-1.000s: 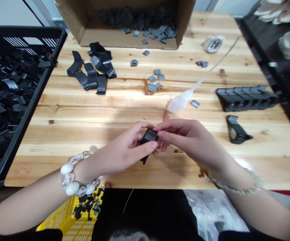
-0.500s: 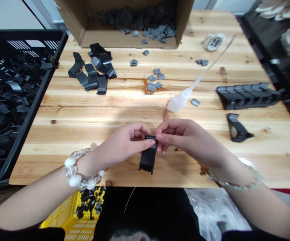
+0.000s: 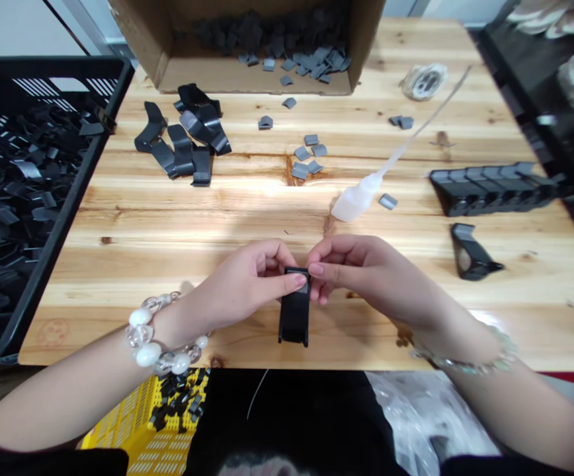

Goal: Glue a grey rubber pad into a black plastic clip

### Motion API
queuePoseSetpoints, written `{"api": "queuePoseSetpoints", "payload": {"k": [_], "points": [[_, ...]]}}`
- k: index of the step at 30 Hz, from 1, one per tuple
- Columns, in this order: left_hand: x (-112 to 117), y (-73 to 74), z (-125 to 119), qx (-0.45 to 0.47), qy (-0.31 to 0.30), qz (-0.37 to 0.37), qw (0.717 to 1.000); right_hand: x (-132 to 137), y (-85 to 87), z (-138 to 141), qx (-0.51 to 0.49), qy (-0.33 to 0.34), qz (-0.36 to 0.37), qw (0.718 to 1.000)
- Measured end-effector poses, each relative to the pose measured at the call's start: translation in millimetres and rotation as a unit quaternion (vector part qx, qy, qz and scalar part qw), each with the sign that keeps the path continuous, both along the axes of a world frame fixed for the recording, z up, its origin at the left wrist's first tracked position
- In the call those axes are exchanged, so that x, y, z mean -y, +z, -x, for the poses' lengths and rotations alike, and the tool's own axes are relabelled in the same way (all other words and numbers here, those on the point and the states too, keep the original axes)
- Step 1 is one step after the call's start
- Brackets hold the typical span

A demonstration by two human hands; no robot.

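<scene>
Both hands meet over the front middle of the wooden table (image 3: 168,218). My left hand (image 3: 240,287) and my right hand (image 3: 366,271) pinch the top end of a black plastic clip (image 3: 294,317), which hangs upright with its lower end toward the table's front edge. A small grey pad sits at the clip's top, under both thumbs. A beaded bracelet circles each wrist.
A cardboard box (image 3: 178,66) of grey pads stands at the back, with loose grey pads (image 3: 307,158) before it. Black clips (image 3: 188,142) lie at back left, a black crate (image 3: 24,178) of clips at left. A white squeeze bottle (image 3: 356,198), a row of clips (image 3: 495,188) and one single clip (image 3: 470,254) lie at right.
The black clip has swung from a tilted pose to hanging straight down from my fingers. Both thumbs have closed on its top end. The hands have stayed in place.
</scene>
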State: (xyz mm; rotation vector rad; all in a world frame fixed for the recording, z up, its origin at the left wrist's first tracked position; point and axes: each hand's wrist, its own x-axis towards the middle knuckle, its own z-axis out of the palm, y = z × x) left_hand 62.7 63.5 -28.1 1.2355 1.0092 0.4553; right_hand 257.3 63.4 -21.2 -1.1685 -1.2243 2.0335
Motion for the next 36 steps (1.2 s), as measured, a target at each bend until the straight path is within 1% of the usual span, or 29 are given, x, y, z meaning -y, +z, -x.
{"api": "queuePoseSetpoints", "payload": {"k": [10, 14, 21, 23, 25, 27, 29, 31, 32, 34, 36], "points": [[4, 0.5, -1, 0.003, 0.022, -0.011, 1.000, 2, -2.9, 1, -0.005, -0.010, -0.021, 1.000], [5, -2.3, -4, 0.038, 0.044, -0.009, 0.998, 1, -4.4, 1, -0.001, -0.013, -0.038, 0.999], [7, -6.6, -5, 0.051, 0.058, -0.007, 0.997, 1, -7.0, 0, -0.001, -0.013, -0.042, 0.999], [7, -7.1, -4, 0.051, 0.066, -0.009, 0.996, 2, -7.5, 1, -0.007, -0.023, -0.046, 0.999], [5, -7.3, -3, 0.045, 0.089, -0.025, 0.995, 3, -6.8, 1, -0.011, -0.039, -0.053, 0.998], [3, -7.0, 0, 0.040, 0.126, -0.049, 0.990, 5, -5.5, 2, -0.019, -0.033, -0.060, 0.997], [0, -6.8, 2, 0.045, 0.162, -0.077, 0.983, 7, -5.3, 4, -0.012, 0.005, -0.084, 0.996], [-3, -7.2, 4, 0.051, 0.188, -0.100, 0.976, 10, -7.5, 7, 0.023, 0.042, -0.132, 0.990], [-4, -7.6, 5, 0.054, 0.196, -0.110, 0.973, 11, -9.6, 9, 0.048, 0.046, -0.158, 0.985], [-7, -8.5, 7, 0.047, 0.201, -0.125, 0.970, 13, -14.3, 13, 0.071, 0.028, -0.186, 0.980], [-8, -9.2, 7, 0.018, 0.201, -0.146, 0.969, 13, -17.5, 16, 0.042, -0.003, -0.187, 0.982]]}}
